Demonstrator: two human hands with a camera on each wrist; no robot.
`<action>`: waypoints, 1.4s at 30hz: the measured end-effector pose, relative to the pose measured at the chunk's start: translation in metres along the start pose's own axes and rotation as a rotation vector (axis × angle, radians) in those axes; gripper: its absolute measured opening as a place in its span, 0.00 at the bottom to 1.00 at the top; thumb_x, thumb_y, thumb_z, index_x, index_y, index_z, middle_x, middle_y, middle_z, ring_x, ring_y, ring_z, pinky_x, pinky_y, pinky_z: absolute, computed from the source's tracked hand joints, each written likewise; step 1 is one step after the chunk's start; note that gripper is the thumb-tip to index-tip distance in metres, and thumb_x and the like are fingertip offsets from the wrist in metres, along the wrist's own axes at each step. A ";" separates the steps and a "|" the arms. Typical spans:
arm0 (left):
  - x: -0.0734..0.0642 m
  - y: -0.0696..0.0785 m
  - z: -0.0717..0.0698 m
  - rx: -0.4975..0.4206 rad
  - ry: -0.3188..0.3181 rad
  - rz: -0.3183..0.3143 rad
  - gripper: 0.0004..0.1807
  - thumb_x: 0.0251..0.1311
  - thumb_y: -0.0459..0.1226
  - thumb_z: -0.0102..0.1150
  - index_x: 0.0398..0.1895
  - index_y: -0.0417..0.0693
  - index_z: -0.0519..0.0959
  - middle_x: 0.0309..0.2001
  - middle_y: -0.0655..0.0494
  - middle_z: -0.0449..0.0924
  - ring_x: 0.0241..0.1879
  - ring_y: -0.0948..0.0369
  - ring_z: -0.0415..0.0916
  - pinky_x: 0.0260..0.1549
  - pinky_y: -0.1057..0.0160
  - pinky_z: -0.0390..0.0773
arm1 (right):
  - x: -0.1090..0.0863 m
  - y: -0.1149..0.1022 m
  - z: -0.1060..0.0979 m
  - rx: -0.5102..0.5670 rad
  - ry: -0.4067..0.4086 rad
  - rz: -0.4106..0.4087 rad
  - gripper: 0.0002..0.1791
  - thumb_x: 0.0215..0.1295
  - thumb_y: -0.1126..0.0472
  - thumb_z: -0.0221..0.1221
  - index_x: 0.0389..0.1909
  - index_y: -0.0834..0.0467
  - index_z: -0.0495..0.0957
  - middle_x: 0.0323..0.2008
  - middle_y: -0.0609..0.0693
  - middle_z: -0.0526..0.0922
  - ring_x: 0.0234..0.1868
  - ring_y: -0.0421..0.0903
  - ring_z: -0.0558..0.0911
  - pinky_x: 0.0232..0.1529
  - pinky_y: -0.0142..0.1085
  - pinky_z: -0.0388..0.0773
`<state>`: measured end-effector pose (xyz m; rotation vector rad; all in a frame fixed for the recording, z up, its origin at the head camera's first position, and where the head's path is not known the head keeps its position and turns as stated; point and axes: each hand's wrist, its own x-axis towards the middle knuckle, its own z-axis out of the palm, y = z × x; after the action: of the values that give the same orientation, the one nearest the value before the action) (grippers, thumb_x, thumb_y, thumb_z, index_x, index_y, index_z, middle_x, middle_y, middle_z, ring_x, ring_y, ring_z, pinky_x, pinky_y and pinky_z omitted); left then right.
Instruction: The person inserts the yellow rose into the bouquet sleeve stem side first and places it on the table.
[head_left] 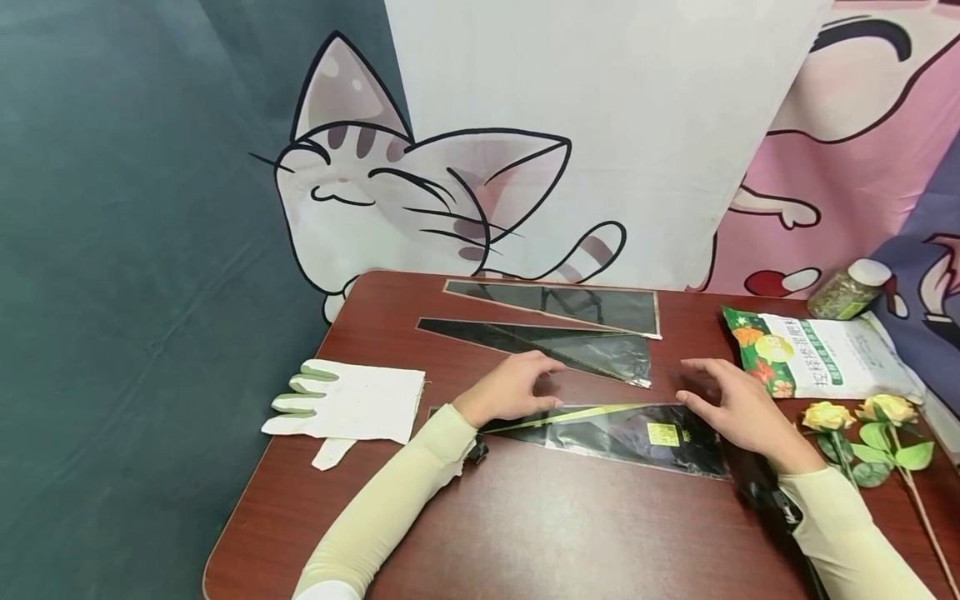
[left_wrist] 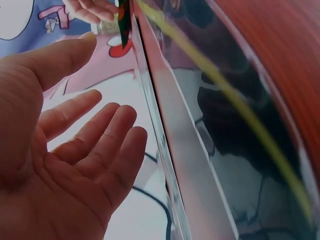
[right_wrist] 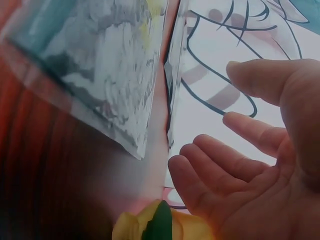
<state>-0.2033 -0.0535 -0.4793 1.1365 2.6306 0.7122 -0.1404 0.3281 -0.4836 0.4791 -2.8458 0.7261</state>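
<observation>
Three dark, tapering plastic sleeves lie flat in rows on the table. The nearest sleeve (head_left: pixel 600 437) has a yellow stripe and a yellow square label. Behind it are the middle sleeve (head_left: pixel 540 342) and the far sleeve (head_left: pixel 600 304). Over the left part of the nearest sleeve hovers my left hand (head_left: pixel 513 387), its fingers relaxed and holding nothing. My right hand (head_left: pixel 738 408) hovers by that sleeve's wide right end, fingers loosely bent and apart from it. Both wrist views show bare palms, the left palm (left_wrist: pixel 75 165) and the right palm (right_wrist: pixel 250 185), with nothing in them.
White gloves with green fingertips (head_left: pixel 360 404) lie at the left edge. On the right are a printed white and green bag (head_left: pixel 840 358), a white-capped jar (head_left: pixel 847 292) and two yellow roses (head_left: pixel 885 408). A cartoon cloth (head_left: pixel 637 100) hangs behind the table (head_left: pixel 525 533).
</observation>
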 end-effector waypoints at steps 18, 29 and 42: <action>0.043 0.043 0.034 -0.060 -0.110 0.081 0.32 0.63 0.47 0.76 0.69 0.51 0.79 0.46 0.61 0.81 0.41 0.71 0.75 0.44 0.80 0.74 | -0.013 -0.013 0.005 -0.001 -0.055 0.016 0.27 0.64 0.58 0.75 0.62 0.60 0.81 0.54 0.58 0.86 0.51 0.56 0.86 0.44 0.48 0.84; 0.056 0.047 0.051 -0.051 -0.216 0.054 0.36 0.55 0.50 0.82 0.68 0.57 0.81 0.34 0.66 0.77 0.32 0.72 0.68 0.38 0.79 0.70 | -0.017 -0.019 0.012 0.011 -0.115 0.068 0.30 0.61 0.56 0.77 0.62 0.61 0.80 0.57 0.63 0.84 0.59 0.64 0.82 0.56 0.65 0.80; 0.057 0.050 0.051 -0.059 -0.237 -0.018 0.37 0.52 0.46 0.84 0.68 0.61 0.82 0.29 0.66 0.70 0.27 0.72 0.61 0.33 0.78 0.66 | -0.020 -0.022 0.017 -0.011 -0.116 0.105 0.29 0.59 0.58 0.77 0.60 0.61 0.82 0.56 0.66 0.84 0.58 0.68 0.80 0.55 0.67 0.78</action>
<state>-0.1927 0.0358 -0.4975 1.1049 2.4043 0.6064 -0.1155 0.3069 -0.4939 0.3848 -3.0012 0.7221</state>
